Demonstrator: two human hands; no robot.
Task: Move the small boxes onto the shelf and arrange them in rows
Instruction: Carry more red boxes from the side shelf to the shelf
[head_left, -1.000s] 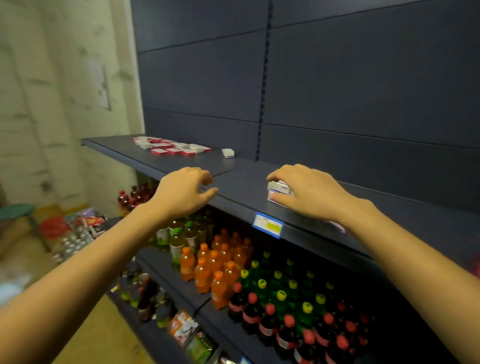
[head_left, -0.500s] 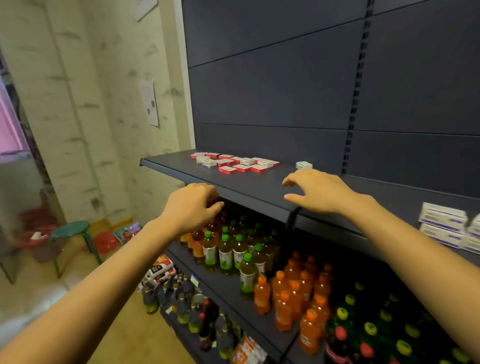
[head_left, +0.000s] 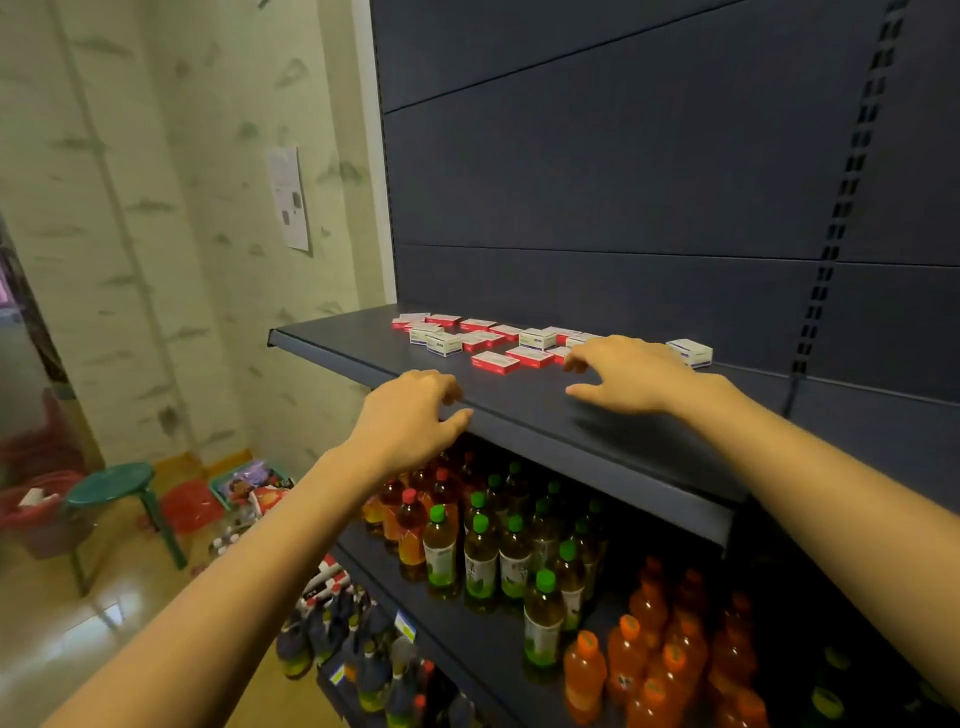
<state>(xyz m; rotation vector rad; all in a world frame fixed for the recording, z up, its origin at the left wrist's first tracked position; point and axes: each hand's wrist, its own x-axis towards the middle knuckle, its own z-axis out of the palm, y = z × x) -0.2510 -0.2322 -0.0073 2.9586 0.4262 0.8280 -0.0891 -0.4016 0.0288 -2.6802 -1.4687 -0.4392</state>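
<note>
Several small red-and-white and white boxes (head_left: 488, 340) lie loosely grouped on the dark shelf (head_left: 519, 410) toward its back left. One white box (head_left: 690, 352) sits apart at the right of the group. My right hand (head_left: 631, 373) hovers over the shelf with fingers spread, its fingertips close to the nearest red boxes, holding nothing. My left hand (head_left: 410, 415) hangs at the shelf's front edge with fingers loosely curled and empty.
Below the top shelf stand rows of green-capped, red-capped and orange bottles (head_left: 498, 551). A green stool (head_left: 111, 486) and baskets of goods (head_left: 244, 483) are on the floor at the left. The shelf's dark back panel (head_left: 623, 156) rises behind the boxes.
The view has swung left toward the group of small boxes. My right hand let go of the white box it held a second ago and moved left along the shelf; my left hand followed.
</note>
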